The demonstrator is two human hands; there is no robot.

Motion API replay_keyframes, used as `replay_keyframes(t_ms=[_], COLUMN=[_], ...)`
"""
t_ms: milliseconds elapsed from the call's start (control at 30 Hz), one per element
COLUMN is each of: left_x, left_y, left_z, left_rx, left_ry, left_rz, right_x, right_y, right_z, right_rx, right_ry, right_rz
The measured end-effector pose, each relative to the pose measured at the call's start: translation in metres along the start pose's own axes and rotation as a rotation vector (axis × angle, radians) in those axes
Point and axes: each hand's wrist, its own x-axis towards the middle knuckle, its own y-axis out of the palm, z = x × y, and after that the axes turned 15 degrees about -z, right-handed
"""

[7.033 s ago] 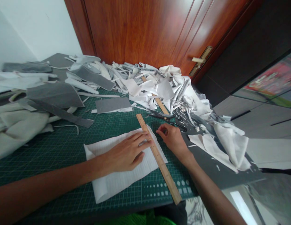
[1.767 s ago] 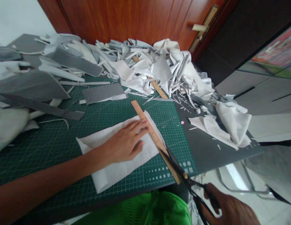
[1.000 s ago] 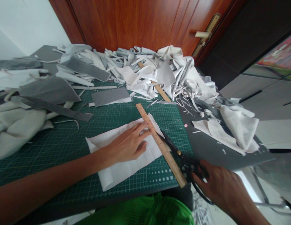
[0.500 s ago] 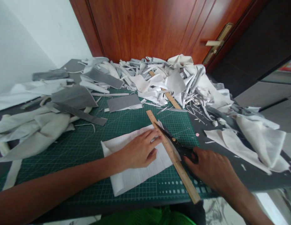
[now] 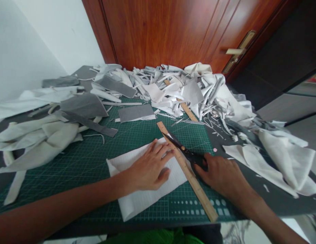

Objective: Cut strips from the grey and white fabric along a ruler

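White fabric lies lower center on a green cutting mat beneath a wooden ruler. The left hand presses it, spread; the right hand pinches black scissors. If the ruler slips, the blades could stray.

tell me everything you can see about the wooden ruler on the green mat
The ruler is a long, narrow, straight strip of light, honey-coloured wood; its markings are too small to read. It lies flat and diagonally on the green cutting mat, across white fabric. Its far end rests on the mat beyond the fabric, and its near end reaches the mat's near edge. The left hand presses the fabric beside it, while black scissors, held in the right hand, lie along its upper part.
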Motion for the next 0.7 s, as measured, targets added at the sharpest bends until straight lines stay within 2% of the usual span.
replay_keyframes(t_ms=[200,433,567,700], left_x=[-0.020,-0.049,-0.045,-0.036], left_y=[0.001,-0.001,0.006,0.013], left_z=[-0.007,-0.026,-0.041,-0.049], left_rx=[0.102,0.308,0.438,0.563], left_ry=[-0.125,-0.381,-0.516,-0.539], left_rz=[-0.052,-0.160,-0.176,-0.127], right_x=[0.059,0.109,0.140,0.155], right_y=[0.016,0.030,0.039,0.049], right_z=[-0.022,0.004,0.011,0.005], right_rx=[0.173,0.397,0.521,0.600], right_ry=[-0.075,-0.194,-0.254,-0.231], right_rz=[-0.029,-0.144,-0.189,-0.234])
